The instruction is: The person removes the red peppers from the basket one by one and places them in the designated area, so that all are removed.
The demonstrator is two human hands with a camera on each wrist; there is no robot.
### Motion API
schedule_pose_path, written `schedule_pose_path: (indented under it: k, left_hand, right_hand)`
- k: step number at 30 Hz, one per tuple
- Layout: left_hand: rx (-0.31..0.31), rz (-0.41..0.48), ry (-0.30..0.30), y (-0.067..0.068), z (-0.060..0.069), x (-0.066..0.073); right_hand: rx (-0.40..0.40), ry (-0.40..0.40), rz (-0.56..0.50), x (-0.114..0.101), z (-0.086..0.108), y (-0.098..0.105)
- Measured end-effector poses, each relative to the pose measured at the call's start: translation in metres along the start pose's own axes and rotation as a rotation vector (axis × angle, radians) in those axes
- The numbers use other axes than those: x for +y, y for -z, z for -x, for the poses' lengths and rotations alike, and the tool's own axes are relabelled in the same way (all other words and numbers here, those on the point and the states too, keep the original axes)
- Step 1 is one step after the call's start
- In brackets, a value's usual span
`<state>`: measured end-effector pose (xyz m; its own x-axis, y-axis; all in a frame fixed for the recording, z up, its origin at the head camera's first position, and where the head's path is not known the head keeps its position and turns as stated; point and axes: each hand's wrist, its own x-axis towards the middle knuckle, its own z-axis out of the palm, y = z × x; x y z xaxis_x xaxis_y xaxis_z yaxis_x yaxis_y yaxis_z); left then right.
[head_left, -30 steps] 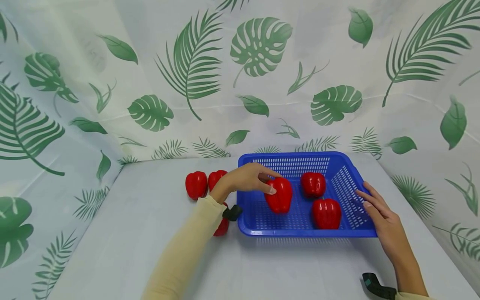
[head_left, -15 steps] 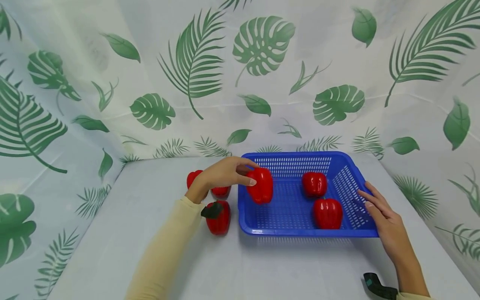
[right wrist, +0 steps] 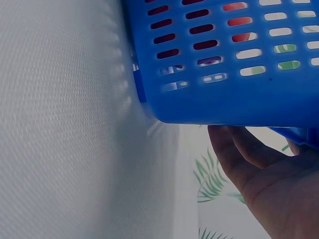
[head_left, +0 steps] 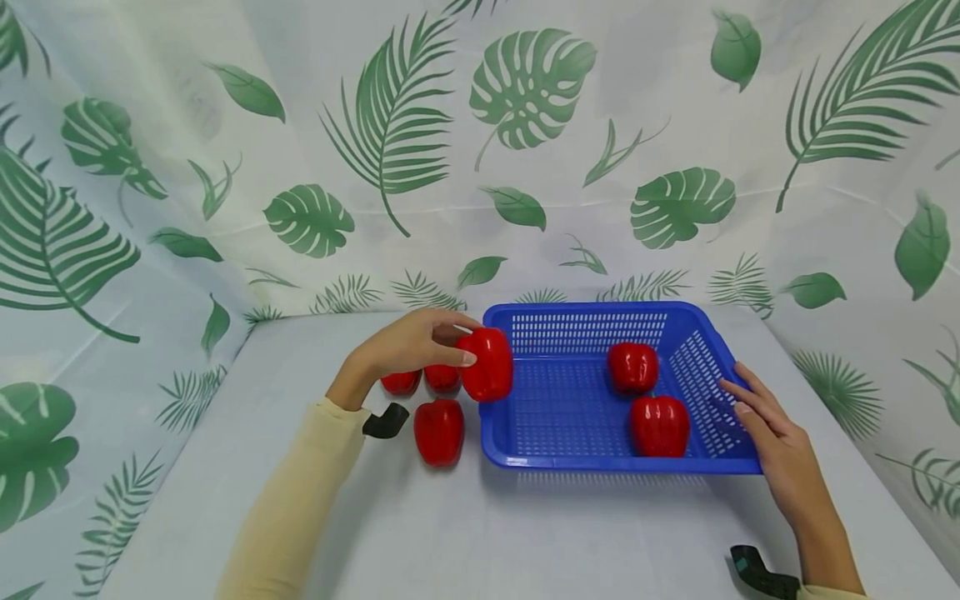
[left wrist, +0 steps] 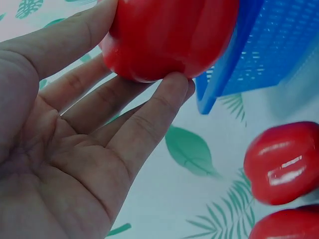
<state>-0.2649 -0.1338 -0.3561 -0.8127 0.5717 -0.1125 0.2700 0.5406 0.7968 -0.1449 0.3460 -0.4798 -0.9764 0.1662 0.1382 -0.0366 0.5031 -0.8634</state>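
Observation:
My left hand (head_left: 420, 340) pinches a glossy red bell pepper (head_left: 489, 367) between thumb and fingers. This pepper hangs at the left rim of a blue plastic basket (head_left: 615, 463); in the left wrist view, the fingertips meet its lower end. Two more bell peppers lie inside the basket, one at the back (head_left: 633, 367) and one at the front (head_left: 660, 427). At the basket's right side my right hand (head_left: 783, 462) holds the rim. The right wrist view has its fingers (right wrist: 227, 154) against the outer side, their tips hidden behind the basket's corner.
Left of the basket, a red bell pepper (head_left: 438, 432) sits on the white table (head_left: 585, 533). Behind it are two others, one farther left (head_left: 401, 383) and one nearer the basket (head_left: 442, 379), partly covered by my left hand. A leaf-printed cloth (head_left: 435, 150) hangs at the back.
My left hand has carried its bell pepper leftward and slightly up, from over the basket's inside to its left rim. My right hand stays on the basket's right side.

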Motion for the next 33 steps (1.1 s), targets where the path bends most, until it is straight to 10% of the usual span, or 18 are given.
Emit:
schedule_pose_path:
  k: [33]
  left_hand:
    - [0.058, -0.037, 0.142, 0.034, 0.083, -0.067]
  right_hand:
    - [0.009, 0.010, -0.006, 0.001, -0.001, -0.002]
